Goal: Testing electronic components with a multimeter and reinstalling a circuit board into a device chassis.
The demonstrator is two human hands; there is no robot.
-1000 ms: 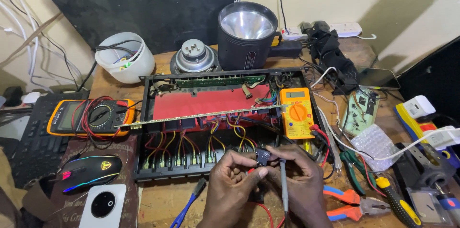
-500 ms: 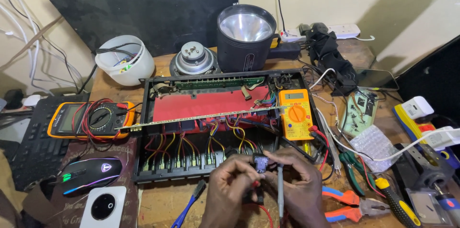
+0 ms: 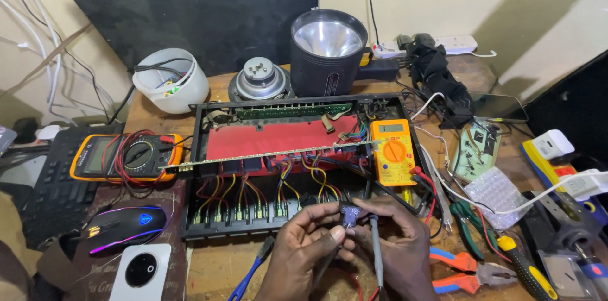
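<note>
Both hands meet low over the wooden counter (image 3: 221, 266), just in front of the opened black metal chassis with its red circuit board (image 3: 278, 139). The left hand (image 3: 303, 251) pinches a small blue-grey connector (image 3: 349, 215) between its fingertips, while the right hand (image 3: 394, 247) grips a thin grey probe (image 3: 376, 250) beside it.

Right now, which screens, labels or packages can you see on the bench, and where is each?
Yellow multimeter: leaning in the open chassis, right side, small grey screen on top.
Orange-edged multimeter: flat at left, wide grey screen, red leads coiled on it.
Phone: far right, dark screen.
Bubble-wrap pouch: right, clear, squarish.
</note>
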